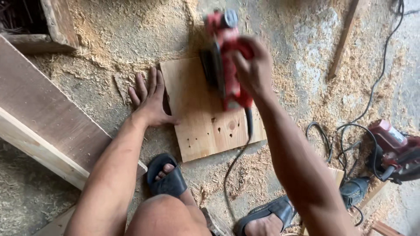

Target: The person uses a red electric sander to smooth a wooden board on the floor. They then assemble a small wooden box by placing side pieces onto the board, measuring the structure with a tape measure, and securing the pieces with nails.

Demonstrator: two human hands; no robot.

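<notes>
The floor (109,39) was rough concrete, thick with sawdust and wood shavings — heaped palest around a square plywood board (205,122) lying flat on it. The right hand (253,65) was closed around the handle of a red electric planer (225,61) resting on the board's far edge, its cord trailing back. The left hand (151,98) lay spread wide, palm down, against the board's left edge. A long plank (39,113) sat to the left — another red power tool (393,150) to the right among black cables.
</notes>
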